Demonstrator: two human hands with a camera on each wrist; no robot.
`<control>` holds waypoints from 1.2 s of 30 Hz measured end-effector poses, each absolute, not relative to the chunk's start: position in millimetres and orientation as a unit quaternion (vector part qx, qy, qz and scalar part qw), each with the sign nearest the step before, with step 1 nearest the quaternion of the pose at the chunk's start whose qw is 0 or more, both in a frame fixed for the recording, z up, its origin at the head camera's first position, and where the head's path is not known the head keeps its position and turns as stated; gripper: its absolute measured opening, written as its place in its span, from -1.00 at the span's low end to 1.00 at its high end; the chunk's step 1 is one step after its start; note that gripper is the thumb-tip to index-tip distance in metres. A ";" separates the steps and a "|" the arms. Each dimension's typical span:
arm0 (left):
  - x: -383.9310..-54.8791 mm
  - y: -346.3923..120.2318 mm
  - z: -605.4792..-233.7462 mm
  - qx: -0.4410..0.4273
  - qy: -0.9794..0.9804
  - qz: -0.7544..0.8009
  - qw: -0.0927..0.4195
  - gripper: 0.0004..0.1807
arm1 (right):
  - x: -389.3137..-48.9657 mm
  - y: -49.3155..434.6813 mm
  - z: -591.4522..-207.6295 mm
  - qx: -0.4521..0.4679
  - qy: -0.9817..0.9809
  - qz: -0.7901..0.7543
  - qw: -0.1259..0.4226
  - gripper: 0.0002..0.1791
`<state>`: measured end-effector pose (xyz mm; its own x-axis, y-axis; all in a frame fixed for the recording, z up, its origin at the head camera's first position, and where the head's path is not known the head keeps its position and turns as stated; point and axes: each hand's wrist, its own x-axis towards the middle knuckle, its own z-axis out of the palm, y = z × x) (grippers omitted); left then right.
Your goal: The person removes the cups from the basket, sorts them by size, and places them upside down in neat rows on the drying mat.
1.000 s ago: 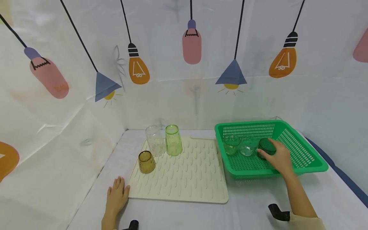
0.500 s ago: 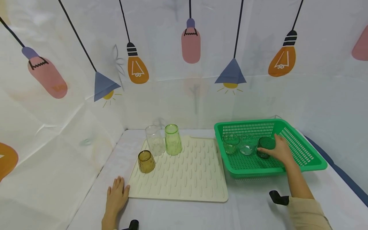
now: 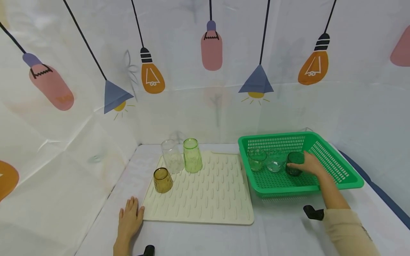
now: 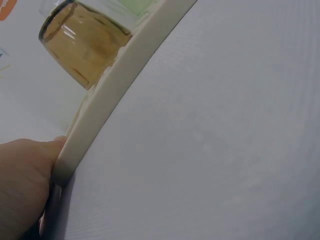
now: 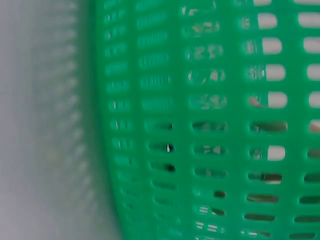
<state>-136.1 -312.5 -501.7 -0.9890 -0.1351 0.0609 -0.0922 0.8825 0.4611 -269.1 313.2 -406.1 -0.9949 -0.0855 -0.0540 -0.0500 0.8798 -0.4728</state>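
Observation:
My right hand [image 3: 311, 164] reaches into the green plastic basket [image 3: 275, 195], its thumb across the front of a dark glass [image 3: 294, 170] and its fingers at the right side. Left of that glass stand two clear-looking glasses [image 3: 276, 160] [image 3: 257, 160] in a row. My left hand [image 3: 129, 217] lies flat on the table, fingers straight, thumb against the corner of a cream ribbed mat [image 3: 211, 199]. In the left wrist view the thumb touches the mat [image 4: 107, 95]. From the right wrist, the slotted basket wall [image 5: 180, 115] hides most of the hand.
On the mat's left part stand an amber glass [image 3: 163, 180], a tall clear glass [image 3: 173, 158] and a tall light-green glass [image 3: 192, 156]. A white sheet printed with lamps [image 3: 256, 81] hangs behind the table. White cloth [image 3: 205, 240] covers the table.
My right hand has shifted right and lower beside the dark glass, its wrist and sleeve coming further forward. The dark glass has slid slightly left. My left hand stays in place.

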 end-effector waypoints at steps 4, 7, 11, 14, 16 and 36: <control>-136.9 -312.8 -502.7 0.056 -0.969 -0.235 0.050 -0.37 | -273.1 317.6 -407.7 -0.047 0.968 -0.242 0.053 0.14; -136.9 -312.5 -502.2 0.056 -0.969 -0.234 0.050 -0.37 | -274.0 318.9 -409.0 -0.046 0.967 -0.244 0.054 0.10; -137.2 -311.5 -501.3 0.059 -0.969 -0.236 0.045 -0.37 | -272.5 319.6 -409.3 -0.038 0.965 -0.257 0.047 0.08; -137.4 -311.2 -500.5 0.060 -0.969 -0.237 0.043 -0.37 | -269.5 318.9 -407.9 -0.035 0.961 -0.273 0.040 0.09; -137.4 -311.1 -500.2 0.060 -0.969 -0.236 0.044 -0.37 | -266.7 318.3 -406.8 -0.037 0.958 -0.283 0.033 0.08; -132.4 -309.3 -499.7 0.065 -0.963 -0.253 0.064 -0.41 | -218.0 294.3 -389.2 -0.023 0.893 -0.443 -0.081 0.01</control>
<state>-132.4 -309.3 -499.7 -0.9835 -0.1567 0.0899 -0.0923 0.8636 0.4956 -218.0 294.3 -389.2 -0.9858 0.0317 0.1647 -0.1120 0.6065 -0.7872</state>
